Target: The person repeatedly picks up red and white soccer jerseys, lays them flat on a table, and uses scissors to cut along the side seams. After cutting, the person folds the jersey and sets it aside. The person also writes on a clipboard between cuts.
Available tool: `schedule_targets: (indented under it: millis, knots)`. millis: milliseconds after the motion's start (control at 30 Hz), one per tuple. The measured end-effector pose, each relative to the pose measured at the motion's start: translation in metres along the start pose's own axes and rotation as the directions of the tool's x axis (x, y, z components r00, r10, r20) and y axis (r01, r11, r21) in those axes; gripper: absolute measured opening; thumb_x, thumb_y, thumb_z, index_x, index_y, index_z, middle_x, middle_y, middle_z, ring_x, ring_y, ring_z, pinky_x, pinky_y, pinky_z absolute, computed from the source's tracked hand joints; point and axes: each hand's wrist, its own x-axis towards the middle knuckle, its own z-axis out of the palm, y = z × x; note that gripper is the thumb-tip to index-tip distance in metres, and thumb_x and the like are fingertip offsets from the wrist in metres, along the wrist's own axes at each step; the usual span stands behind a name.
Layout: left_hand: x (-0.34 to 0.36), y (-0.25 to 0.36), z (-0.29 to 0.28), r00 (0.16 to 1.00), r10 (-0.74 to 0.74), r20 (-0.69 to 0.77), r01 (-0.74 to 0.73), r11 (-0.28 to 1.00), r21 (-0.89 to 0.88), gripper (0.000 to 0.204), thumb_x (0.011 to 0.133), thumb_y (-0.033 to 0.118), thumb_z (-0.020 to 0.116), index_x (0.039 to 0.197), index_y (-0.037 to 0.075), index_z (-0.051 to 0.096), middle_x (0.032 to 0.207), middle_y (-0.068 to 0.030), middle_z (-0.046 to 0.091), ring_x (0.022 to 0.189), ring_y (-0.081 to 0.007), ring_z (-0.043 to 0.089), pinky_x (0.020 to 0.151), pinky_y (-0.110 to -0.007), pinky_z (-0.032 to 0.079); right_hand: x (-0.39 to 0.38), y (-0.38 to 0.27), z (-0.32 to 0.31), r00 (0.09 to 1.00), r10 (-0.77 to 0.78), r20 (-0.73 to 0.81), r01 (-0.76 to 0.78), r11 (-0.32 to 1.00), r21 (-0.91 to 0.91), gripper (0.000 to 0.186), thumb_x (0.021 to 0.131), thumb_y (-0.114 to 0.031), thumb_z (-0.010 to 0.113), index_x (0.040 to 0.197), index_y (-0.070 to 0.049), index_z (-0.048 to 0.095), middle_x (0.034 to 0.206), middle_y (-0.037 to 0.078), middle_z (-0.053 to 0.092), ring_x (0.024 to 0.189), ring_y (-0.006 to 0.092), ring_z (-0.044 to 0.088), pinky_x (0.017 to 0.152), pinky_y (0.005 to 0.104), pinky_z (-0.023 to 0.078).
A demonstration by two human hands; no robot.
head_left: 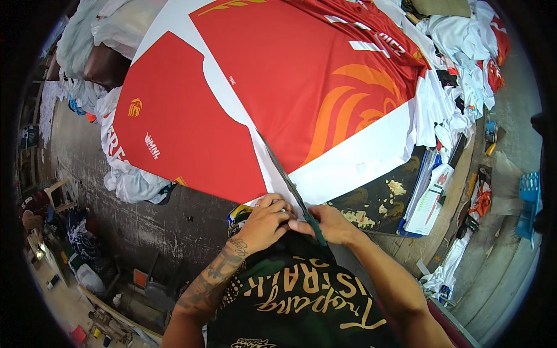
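A large red printed fabric sheet (290,87) with white margins and orange motifs lies spread over the table. A narrow dark slit (278,165) runs through its white strip toward me. My left hand (266,221) pinches the sheet's near white edge just left of the slit. My right hand (332,225) sits right beside it, closed around the dark green handle of scissors (316,233) whose blade lies in the slit. Both hands almost touch. My dark green shirt with gold lettering fills the bottom of the view.
Piles of white and red cloth (464,64) crowd the table's right end. More printed fabric (125,174) hangs off the left side. Papers (432,200) lie on the worn dark tabletop (377,197). A blue crate (529,197) stands on the floor at right.
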Motion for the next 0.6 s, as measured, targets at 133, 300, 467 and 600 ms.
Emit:
schedule_targets:
  millis: [133,300,467,600]
  knots:
    - [0.004,-0.008,-0.014,0.995,0.055,0.079,-0.045,0.992,-0.117,0.021,0.091,0.015,0.078,0.108,0.004,0.076,0.121,-0.0098,0.069,0.129,-0.0303,0.052,0.111,-0.044,0.044,0.022,-0.043,-0.016,0.998,-0.067,-0.002,0.066,0.984,0.166,0.068,0.083,-0.066,0.084,0.089,0.001,0.072,0.074,0.005,0.066,0.068,0.0122,0.061,0.063,0.0282,0.048]
    - [0.016,-0.026,-0.03,0.943,0.085,0.321,-0.012,0.975,-0.223,0.029,0.098,0.025,0.073,0.118,0.005,0.071,0.127,-0.0144,0.065,0.135,-0.0321,0.051,0.117,-0.046,0.04,0.05,-0.086,-0.034,0.999,0.015,-0.028,-0.011,0.991,0.132,0.072,0.078,-0.067,0.086,0.087,0.004,0.072,0.076,0.01,0.07,0.074,0.019,0.068,0.07,0.0338,0.054]
    - [0.038,-0.04,-0.05,0.881,0.099,0.462,0.092,0.924,-0.372,0.033,0.1,0.029,0.07,0.12,0.002,0.069,0.124,-0.0163,0.068,0.13,-0.0329,0.058,0.112,-0.044,0.046,0.081,-0.124,-0.047,0.995,0.098,0.009,-0.098,0.995,0.012,0.076,0.072,-0.075,0.086,0.084,0.0,0.072,0.079,0.012,0.07,0.078,0.0226,0.069,0.075,0.039,0.053]
    - [0.058,-0.058,-0.061,0.801,0.062,0.596,0.282,0.839,-0.465,0.033,0.103,0.03,0.067,0.119,0.001,0.068,0.116,-0.0165,0.072,0.113,-0.0309,0.068,0.101,-0.043,0.053,0.104,-0.158,-0.06,0.999,-0.008,-0.032,0.01,0.998,0.061,0.068,0.077,-0.069,0.087,0.085,-0.003,0.071,0.071,0.004,0.06,0.066,0.0152,0.062,0.061,0.0308,0.049]
